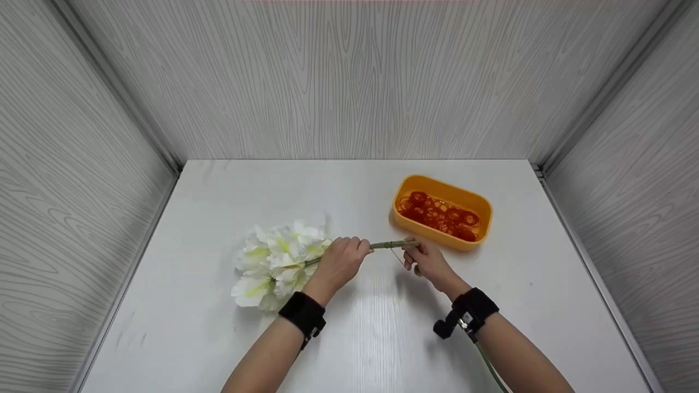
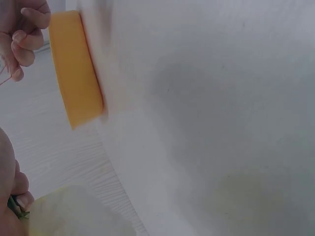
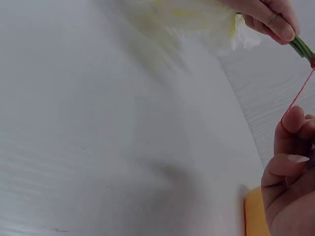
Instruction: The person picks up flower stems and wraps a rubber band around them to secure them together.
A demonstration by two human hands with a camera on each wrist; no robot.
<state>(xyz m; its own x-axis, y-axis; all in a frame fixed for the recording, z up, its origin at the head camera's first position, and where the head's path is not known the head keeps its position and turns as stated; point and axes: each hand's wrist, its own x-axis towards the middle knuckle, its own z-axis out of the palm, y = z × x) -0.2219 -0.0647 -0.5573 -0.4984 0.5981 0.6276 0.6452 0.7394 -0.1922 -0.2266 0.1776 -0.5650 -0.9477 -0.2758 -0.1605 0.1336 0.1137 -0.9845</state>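
Note:
My left hand (image 1: 339, 265) grips the green stems (image 1: 385, 245) of a bunch of white artificial flowers (image 1: 270, 259), whose yellow-centred blooms spread out to the left. Beyond that fist the bare stem ends point right. My right hand (image 1: 431, 265) is at those ends, holding a thin red rubber band (image 3: 299, 93) with curled fingers. In the right wrist view the band runs taut from the stems to a fingertip, and some of it is wound round the stems. Parts of both hands and most of the flowers fall outside the wrist views.
A yellow-orange tub (image 1: 437, 233) stands just behind my right hand. Inside it lie many red rubber bands (image 1: 437, 214). The white table (image 1: 360, 349) is bounded by wood-grain panels at the back and both sides.

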